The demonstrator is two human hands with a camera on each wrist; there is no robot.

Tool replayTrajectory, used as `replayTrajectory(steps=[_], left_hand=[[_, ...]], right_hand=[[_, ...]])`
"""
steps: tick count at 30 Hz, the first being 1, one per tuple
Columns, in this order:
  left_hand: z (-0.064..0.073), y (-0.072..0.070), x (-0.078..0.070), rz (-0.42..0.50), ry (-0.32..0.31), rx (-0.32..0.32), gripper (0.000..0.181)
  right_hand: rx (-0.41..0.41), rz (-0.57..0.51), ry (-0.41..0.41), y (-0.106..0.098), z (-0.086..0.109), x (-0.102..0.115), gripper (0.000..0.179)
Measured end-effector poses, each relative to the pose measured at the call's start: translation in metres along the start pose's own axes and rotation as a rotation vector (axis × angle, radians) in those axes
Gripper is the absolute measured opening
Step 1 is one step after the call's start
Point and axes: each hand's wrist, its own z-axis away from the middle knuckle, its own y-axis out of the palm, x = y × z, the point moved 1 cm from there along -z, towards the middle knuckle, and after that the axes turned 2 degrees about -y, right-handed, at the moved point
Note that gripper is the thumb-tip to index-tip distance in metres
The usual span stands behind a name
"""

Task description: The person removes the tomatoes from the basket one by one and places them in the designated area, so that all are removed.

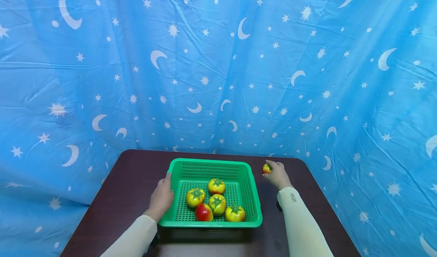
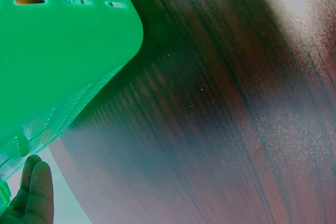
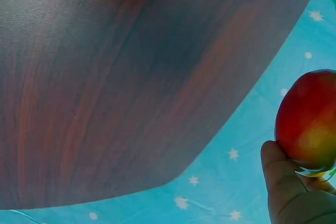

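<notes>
A green plastic basket (image 1: 211, 161) stands on the table with several yellow-and-red tomatoes (image 1: 217, 204) inside, most with green leafy tops showing. One tomato (image 1: 203, 212) among them turns its red side up. At the basket's left rim, my left hand (image 1: 162, 198) holds the edge. In the left wrist view, its extended fingers (image 2: 41, 190) lie along the outside wall; the thumb is hidden there. Beyond the basket's right side, my right hand (image 1: 278, 174) pinches another red-and-yellow tomato (image 3: 311, 120) between thumb and fingers, above the table's far right part.
The dark wood-grain table (image 1: 136, 181) has rounded far corners. A blue curtain (image 1: 211, 67) with white moons and stars hangs behind it and along both sides. Bare tabletop lies between the basket and the right hand.
</notes>
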Motion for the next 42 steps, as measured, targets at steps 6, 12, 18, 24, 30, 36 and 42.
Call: replayTrajectory(steps=[6, 12, 18, 24, 30, 36, 42], left_hand=[[0.001, 0.0, 0.001, 0.002, -0.009, -0.007, 0.064], [0.001, 0.001, 0.001, 0.001, -0.002, -0.014, 0.064], [0.002, -0.001, 0.001, -0.01, 0.0, -0.016, 0.063], [0.002, -0.001, 0.0, -0.006, 0.0, -0.008, 0.064], [0.0, -0.001, -0.001, -0.003, 0.002, -0.007, 0.065], [-0.002, -0.001, 0.0, -0.008, 0.013, -0.017, 0.065], [-0.001, 0.0, 0.0, -0.017, 0.006, -0.012, 0.065]], right_hand=[[0.027, -0.008, 0.026, 0.01, -0.001, -0.007, 0.064], [0.025, 0.005, 0.057, 0.021, 0.001, -0.013, 0.064], [0.017, 0.026, 0.077, 0.031, 0.005, -0.016, 0.063], [0.018, 0.019, 0.072, 0.036, 0.004, -0.017, 0.062], [0.026, 0.018, 0.059, 0.042, 0.001, -0.018, 0.061], [0.055, 0.007, 0.051, 0.049, -0.001, -0.016, 0.062], [0.077, 0.01, 0.038, 0.057, -0.002, -0.022, 0.058]])
